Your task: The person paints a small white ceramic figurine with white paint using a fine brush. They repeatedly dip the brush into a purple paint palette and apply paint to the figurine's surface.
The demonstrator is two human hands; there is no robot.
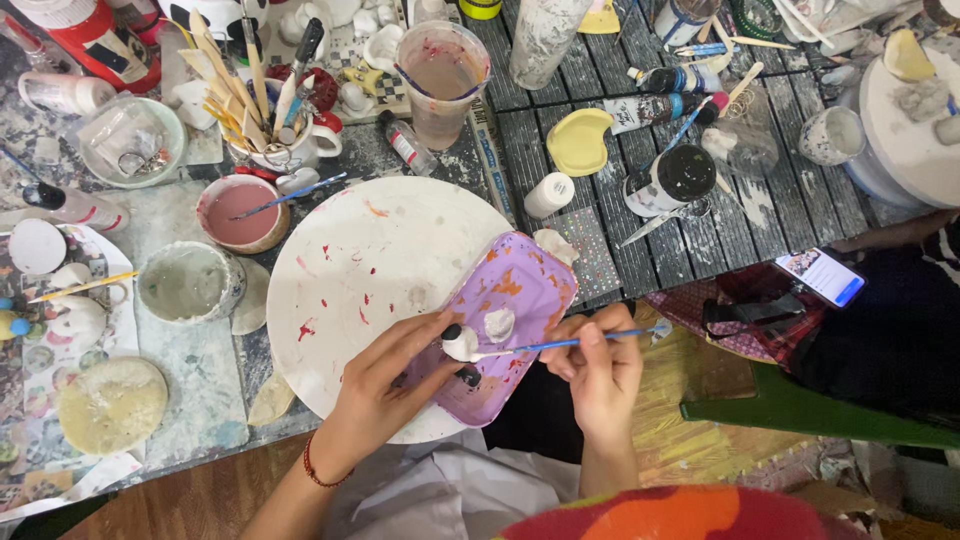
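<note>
**Painting a small white piece over the purple tray: coat partly laid**

Holding the small white piece (459,343) between thumb and fingertips, your left hand (385,385) is closed on it, just above the near end of the purple tray (520,290). Your right hand (600,375) is pinched shut on a blue-handled brush (560,345), whose tip touches the piece. A dark spot shows on top of the piece; the rest of it reads white, so by my judgement the painting is begun and most of the surface is left. I cannot tell whether the underside has been covered.

A second white lump (499,323) lies in the tray just beyond the piece, apparently untouched. The tray, flecked with orange, rests tilted on the round white board (350,260) at the near edge of the desk (560,160), overhanging the board's right rim.

Left of the board stand a grey-filled cup (190,283) and a pink-filled bowl (240,212) with a brush lying across it. Near the desk's near left corner lies a pale round disc (110,403).

Farther back, towards the far edge, you have a mug of wooden tools (270,110), a plastic cup of murky pink water (440,80), a yellow palette (580,142) and a black-topped paint pot (675,180). A phone (820,276) lies off the desk's right side, screen lit.
</note>
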